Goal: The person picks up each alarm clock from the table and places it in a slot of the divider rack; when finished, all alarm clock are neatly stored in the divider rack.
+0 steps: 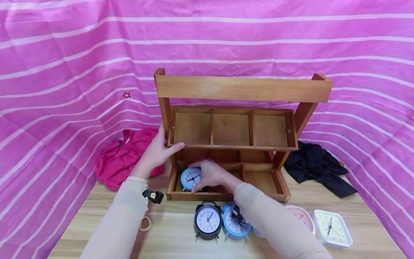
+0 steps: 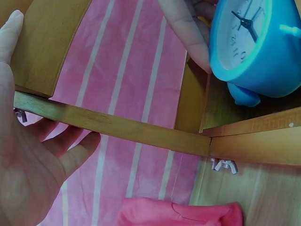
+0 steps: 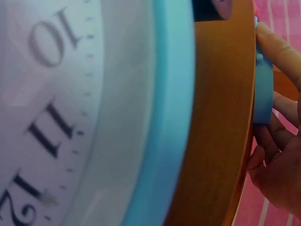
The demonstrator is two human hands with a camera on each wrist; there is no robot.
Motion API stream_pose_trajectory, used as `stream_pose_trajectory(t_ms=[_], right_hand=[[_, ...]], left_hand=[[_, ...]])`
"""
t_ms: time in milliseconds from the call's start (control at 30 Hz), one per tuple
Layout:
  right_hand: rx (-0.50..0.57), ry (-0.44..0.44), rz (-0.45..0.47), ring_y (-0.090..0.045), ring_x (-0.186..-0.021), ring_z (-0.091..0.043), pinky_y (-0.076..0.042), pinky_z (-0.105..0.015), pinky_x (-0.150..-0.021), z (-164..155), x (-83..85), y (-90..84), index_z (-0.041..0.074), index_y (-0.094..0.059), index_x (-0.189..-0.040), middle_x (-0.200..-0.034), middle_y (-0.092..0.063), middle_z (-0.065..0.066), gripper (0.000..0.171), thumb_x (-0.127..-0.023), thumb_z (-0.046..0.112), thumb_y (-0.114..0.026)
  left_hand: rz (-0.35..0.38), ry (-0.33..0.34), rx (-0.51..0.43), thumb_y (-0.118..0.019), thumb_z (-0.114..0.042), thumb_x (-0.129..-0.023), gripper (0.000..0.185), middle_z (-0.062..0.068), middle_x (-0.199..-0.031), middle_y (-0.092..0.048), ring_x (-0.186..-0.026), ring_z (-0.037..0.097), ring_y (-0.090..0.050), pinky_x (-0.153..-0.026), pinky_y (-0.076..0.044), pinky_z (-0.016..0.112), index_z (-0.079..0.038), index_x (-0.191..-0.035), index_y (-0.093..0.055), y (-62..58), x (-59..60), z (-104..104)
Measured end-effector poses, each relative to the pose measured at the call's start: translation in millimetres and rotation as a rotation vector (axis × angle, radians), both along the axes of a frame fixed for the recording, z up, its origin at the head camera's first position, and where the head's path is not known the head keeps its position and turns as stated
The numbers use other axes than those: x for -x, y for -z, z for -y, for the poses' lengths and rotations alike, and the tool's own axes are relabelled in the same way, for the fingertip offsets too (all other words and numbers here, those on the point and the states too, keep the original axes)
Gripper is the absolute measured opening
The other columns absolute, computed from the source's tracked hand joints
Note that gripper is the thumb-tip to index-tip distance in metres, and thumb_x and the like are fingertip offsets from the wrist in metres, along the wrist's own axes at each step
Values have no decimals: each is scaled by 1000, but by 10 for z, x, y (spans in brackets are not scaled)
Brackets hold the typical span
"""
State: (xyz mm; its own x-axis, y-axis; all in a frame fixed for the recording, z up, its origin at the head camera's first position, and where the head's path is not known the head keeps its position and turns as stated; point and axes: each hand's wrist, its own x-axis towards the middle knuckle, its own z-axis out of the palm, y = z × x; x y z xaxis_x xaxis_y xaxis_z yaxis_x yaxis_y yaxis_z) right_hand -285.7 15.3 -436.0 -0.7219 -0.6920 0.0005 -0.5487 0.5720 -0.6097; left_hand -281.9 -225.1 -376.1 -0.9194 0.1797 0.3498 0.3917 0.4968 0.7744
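Head view shows the right hand [image 1: 211,175] curled round a blue alarm clock [image 1: 191,178], holding it in the leftmost lower compartment of the wooden rack [image 1: 243,88]. Left hand [image 1: 157,151] braces the rack's left end, fingers spread and thumb along the upper tray's front edge. Black clock [image 1: 208,220] and another blue clock [image 1: 233,225] stand on the table [image 1: 168,233] just before the rack.
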Motion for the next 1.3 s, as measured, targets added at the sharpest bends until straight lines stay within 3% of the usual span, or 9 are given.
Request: stream_pose_trajectory(t_ms=[367, 567, 800, 1033, 1300], right_hand=[[-37, -3, 44, -60, -122, -21, -52, -35, -107, -3, 44, -32, 10, -65, -142, -137, -66, -5, 80, -72, 34, -98], [-54, 19, 86, -60, -119, -20, -51, -35, -105, -19, 71, -38, 12, -70, -137, -135, -68, -5, 69, -75, 28, -97], [-66, -34, 68, -59, -118, -20, -51, -34, -103, -49, 90, -56, 13, -69, -139, -135, -67, -6, 69, -78, 29, -95], [-73, -34, 72, -58, -118, -20, -52, -33, -103, -36, 67, -53, 12, -66, -142, -136, -65, -7, 71, -79, 27, -94], [-23, 14, 92, -59, -129, -25, -50, -41, -111, -70, 24, -32, 10, -60, -148, -145, -62, -7, 77, -82, 31, -92]], left_hand=[[6, 35, -15, -78, -38, -94, 109, 12, -165, -34, -142, 41, -50, -107, -47, 64, -49, -164, 4, -89, -26, -18], [6, 41, -23, -78, -39, -94, 109, 11, -165, -33, -142, 40, -49, -103, -50, 63, -48, -164, 4, -111, -26, -24], [-22, 46, -30, -79, -40, -92, 110, 11, -164, -34, -141, 40, -50, -104, -50, 63, -49, -164, 3, -130, -23, -21], [-11, 42, -45, -79, -39, -93, 109, 10, -164, -34, -141, 38, -50, -104, -50, 62, -52, -163, 3, -112, -23, -8], [23, 30, -38, -78, -42, -94, 109, 8, -168, -29, -148, 37, -42, -112, -43, 64, -53, -163, 7, -1, -18, 10]])
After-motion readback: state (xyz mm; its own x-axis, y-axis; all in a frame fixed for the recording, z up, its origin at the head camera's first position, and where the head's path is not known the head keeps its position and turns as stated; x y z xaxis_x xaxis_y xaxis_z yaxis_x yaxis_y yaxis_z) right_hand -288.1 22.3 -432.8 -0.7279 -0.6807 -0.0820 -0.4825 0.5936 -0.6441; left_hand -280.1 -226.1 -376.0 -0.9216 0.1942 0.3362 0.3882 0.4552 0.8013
